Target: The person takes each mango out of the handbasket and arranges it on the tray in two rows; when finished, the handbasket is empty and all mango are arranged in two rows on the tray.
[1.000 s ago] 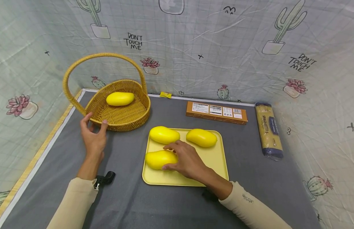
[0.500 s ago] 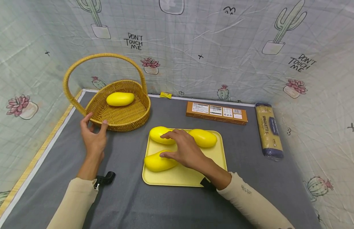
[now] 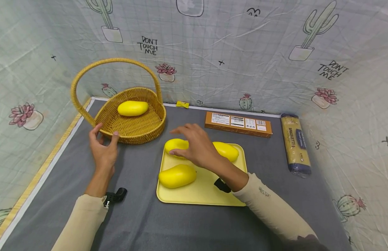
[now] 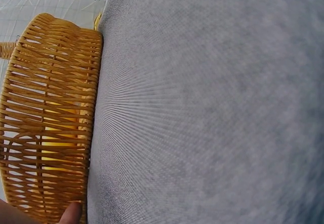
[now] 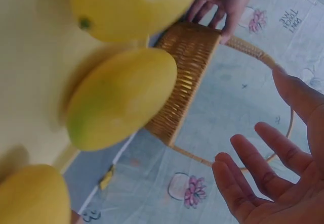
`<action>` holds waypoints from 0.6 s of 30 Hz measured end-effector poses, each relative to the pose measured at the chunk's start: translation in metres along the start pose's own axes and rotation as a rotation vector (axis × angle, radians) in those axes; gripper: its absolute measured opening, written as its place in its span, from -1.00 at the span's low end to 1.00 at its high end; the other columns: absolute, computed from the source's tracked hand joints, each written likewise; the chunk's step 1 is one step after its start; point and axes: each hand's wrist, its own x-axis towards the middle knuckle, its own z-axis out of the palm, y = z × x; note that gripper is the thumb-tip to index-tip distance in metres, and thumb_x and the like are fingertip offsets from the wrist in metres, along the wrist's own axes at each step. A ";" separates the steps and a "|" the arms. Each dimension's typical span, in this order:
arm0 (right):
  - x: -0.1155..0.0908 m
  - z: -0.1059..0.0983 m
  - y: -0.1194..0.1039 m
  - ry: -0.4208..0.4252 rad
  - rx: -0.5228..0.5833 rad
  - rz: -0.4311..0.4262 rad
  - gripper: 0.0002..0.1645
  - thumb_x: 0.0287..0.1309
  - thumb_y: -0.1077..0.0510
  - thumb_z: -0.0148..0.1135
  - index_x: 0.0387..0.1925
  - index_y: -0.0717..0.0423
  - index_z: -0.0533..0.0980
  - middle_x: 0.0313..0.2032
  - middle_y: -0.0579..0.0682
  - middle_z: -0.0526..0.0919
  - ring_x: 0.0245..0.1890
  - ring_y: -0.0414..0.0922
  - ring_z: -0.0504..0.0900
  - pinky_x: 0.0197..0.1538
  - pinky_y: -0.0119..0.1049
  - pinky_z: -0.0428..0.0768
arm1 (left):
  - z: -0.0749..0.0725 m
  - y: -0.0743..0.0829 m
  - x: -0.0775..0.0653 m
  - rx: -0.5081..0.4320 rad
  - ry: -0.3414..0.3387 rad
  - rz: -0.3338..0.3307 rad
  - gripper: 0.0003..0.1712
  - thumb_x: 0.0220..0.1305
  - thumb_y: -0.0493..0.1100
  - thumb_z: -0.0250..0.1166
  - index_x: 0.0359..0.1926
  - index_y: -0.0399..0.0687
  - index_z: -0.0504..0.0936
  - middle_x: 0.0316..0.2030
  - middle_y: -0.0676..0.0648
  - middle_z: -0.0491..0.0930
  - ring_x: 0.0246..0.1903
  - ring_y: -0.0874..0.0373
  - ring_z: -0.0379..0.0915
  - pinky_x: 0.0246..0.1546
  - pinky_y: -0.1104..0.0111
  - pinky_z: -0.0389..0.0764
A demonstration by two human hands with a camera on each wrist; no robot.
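Observation:
My left hand (image 3: 103, 151) holds the near rim of a wicker basket (image 3: 140, 138) with a tall arched handle. One yellow mango (image 3: 132, 108) lies inside it, partly visible through the weave in the left wrist view. On a pale yellow tray (image 3: 203, 197) rest three more: a front mango (image 3: 177, 176), a back-left mango (image 3: 175, 146) and a back-right mango (image 3: 227, 151). Over the back two hovers my right hand (image 3: 197, 146), overlapping both. In the right wrist view its fingers are spread with nothing between them, apart from the back-left mango (image 5: 121, 97).
Behind the tray lies a flat brown box (image 3: 239, 124). A spaghetti pack (image 3: 295, 144) lies at the right, and a small yellow packet (image 3: 182, 104) sits by the back edge. Printed cloth walls (image 3: 228, 80) close off the back and sides of the grey table (image 3: 134, 216).
My right hand has let go of the front mango and moved up and back over the tray's rear mangoes. The front mango has turned slightly. My left hand stays on the basket.

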 end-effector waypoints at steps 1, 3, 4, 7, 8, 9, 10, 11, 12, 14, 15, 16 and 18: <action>0.003 -0.002 -0.001 0.001 -0.006 -0.001 -0.28 0.11 -0.19 0.63 0.29 -0.11 0.64 0.20 -0.05 0.68 0.17 -0.01 0.56 0.20 -0.03 0.61 | 0.000 0.000 0.000 0.003 -0.001 0.000 -0.27 0.47 -0.06 0.35 0.54 0.29 0.28 0.63 0.09 0.08 0.62 -0.05 0.07 0.55 -0.05 0.33; 0.011 -0.004 -0.002 0.007 -0.008 -0.011 -0.27 0.11 -0.19 0.62 0.29 -0.10 0.63 0.21 -0.04 0.68 0.18 0.00 0.56 0.20 -0.02 0.59 | 0.000 0.000 0.000 0.000 -0.003 0.004 -0.27 0.46 -0.06 0.36 0.54 0.30 0.28 0.63 0.09 0.07 0.62 -0.06 0.07 0.55 -0.06 0.32; 0.014 -0.005 -0.003 0.011 -0.015 -0.016 -0.27 0.12 -0.19 0.62 0.29 -0.09 0.63 0.21 -0.04 0.67 0.18 0.00 0.56 0.20 -0.03 0.59 | 0.000 0.000 0.001 0.001 -0.002 0.005 -0.27 0.46 -0.06 0.36 0.54 0.32 0.28 0.64 0.09 0.07 0.62 -0.06 0.07 0.55 -0.06 0.32; 0.025 -0.008 -0.004 0.024 -0.023 -0.028 -0.27 0.13 -0.19 0.61 0.29 -0.07 0.63 0.23 -0.03 0.66 0.21 0.00 0.55 0.23 -0.03 0.58 | 0.000 -0.001 0.001 0.000 -0.001 0.011 -0.27 0.46 -0.06 0.37 0.53 0.34 0.29 0.63 0.09 0.08 0.62 -0.06 0.08 0.54 -0.05 0.33; 0.029 -0.009 -0.005 0.027 -0.027 -0.032 -0.27 0.14 -0.19 0.60 0.30 -0.07 0.62 0.24 -0.03 0.66 0.22 0.00 0.54 0.24 -0.03 0.58 | 0.000 -0.001 0.001 -0.002 0.000 0.012 -0.26 0.45 -0.06 0.36 0.54 0.31 0.28 0.63 0.09 0.07 0.62 -0.06 0.07 0.54 -0.05 0.33; 0.033 -0.010 -0.006 0.029 -0.034 -0.037 -0.27 0.15 -0.19 0.60 0.31 -0.07 0.62 0.26 -0.03 0.65 0.25 0.00 0.54 0.27 -0.03 0.57 | 0.000 -0.001 0.001 -0.003 0.000 0.010 -0.26 0.46 -0.07 0.36 0.54 0.30 0.28 0.64 0.08 0.07 0.62 -0.06 0.07 0.54 -0.05 0.33; 0.037 -0.010 -0.006 0.030 -0.040 -0.041 -0.27 0.16 -0.19 0.59 0.31 -0.08 0.61 0.28 -0.04 0.64 0.28 0.00 0.53 0.30 -0.03 0.57 | 0.000 0.000 0.001 -0.005 0.000 0.008 -0.26 0.46 -0.07 0.36 0.54 0.30 0.28 0.64 0.08 0.07 0.62 -0.06 0.07 0.54 -0.05 0.33; 0.040 -0.011 -0.007 0.032 -0.042 -0.047 -0.27 0.16 -0.19 0.59 0.32 -0.09 0.60 0.29 -0.04 0.64 0.31 0.00 0.52 0.32 -0.02 0.56 | 0.000 0.000 0.002 -0.012 -0.001 0.007 -0.26 0.46 -0.07 0.36 0.55 0.28 0.28 0.64 0.08 0.07 0.62 -0.06 0.06 0.54 -0.05 0.32; 0.044 -0.011 -0.008 0.033 -0.045 -0.055 -0.26 0.17 -0.19 0.59 0.33 -0.09 0.60 0.30 -0.03 0.63 0.33 0.01 0.52 0.35 -0.02 0.55 | 0.000 0.000 0.002 -0.016 -0.001 0.006 -0.26 0.46 -0.08 0.36 0.55 0.27 0.28 0.64 0.08 0.06 0.63 -0.06 0.06 0.55 -0.05 0.31; 0.051 -0.011 -0.009 0.035 -0.052 -0.073 -0.24 0.18 -0.18 0.58 0.36 -0.09 0.58 0.31 -0.03 0.63 0.36 0.02 0.52 0.38 -0.02 0.54 | 0.000 0.000 0.002 -0.022 -0.002 0.003 -0.26 0.46 -0.09 0.36 0.55 0.26 0.28 0.64 0.07 0.06 0.63 -0.06 0.05 0.55 -0.06 0.31; 0.055 -0.011 -0.010 0.037 -0.054 -0.082 -0.23 0.18 -0.19 0.58 0.37 -0.09 0.57 0.31 -0.02 0.63 0.36 0.02 0.52 0.39 -0.02 0.53 | 0.000 0.000 0.001 -0.023 -0.003 0.001 -0.26 0.46 -0.09 0.35 0.55 0.26 0.28 0.64 0.07 0.06 0.63 -0.05 0.05 0.54 -0.06 0.32; 0.059 -0.011 -0.010 0.037 -0.054 -0.092 -0.22 0.18 -0.18 0.58 0.38 -0.08 0.57 0.30 -0.02 0.63 0.36 0.03 0.52 0.40 -0.02 0.53 | 0.000 0.000 0.001 -0.022 -0.003 0.000 -0.26 0.46 -0.08 0.35 0.55 0.26 0.28 0.64 0.07 0.05 0.63 -0.05 0.04 0.54 -0.05 0.32; 0.066 -0.011 -0.011 0.036 -0.056 -0.105 -0.20 0.18 -0.18 0.58 0.40 -0.09 0.55 0.30 0.00 0.62 0.35 0.03 0.53 0.40 -0.03 0.52 | 0.000 0.000 0.001 -0.020 -0.004 0.002 -0.26 0.46 -0.08 0.35 0.55 0.26 0.28 0.64 0.07 0.05 0.63 -0.05 0.04 0.53 -0.05 0.33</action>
